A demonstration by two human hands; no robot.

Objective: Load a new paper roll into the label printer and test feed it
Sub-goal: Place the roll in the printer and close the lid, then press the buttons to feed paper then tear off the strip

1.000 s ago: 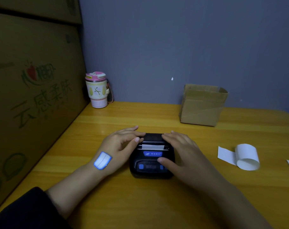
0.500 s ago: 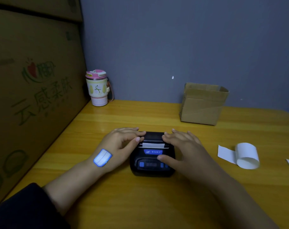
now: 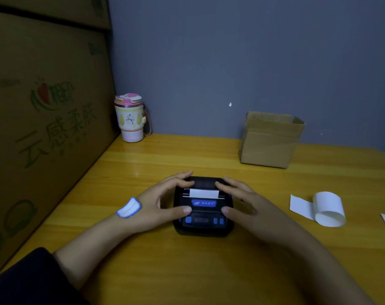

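Printer [image 3: 203, 208] sits mid-table with a white paper strip [image 3: 204, 193] now showing further out of its slot than a moment ago, left hand [image 3: 163, 201] and right hand [image 3: 242, 203] spread loosely at its sides, suggesting the roll feeds.

Dim, bluish light — soft glare streaks the glossy bench [image 3: 143, 164] far-left; hands throw faint shadows. Edges bow with wide-angle distortion — corners darken, detail soft throughout.
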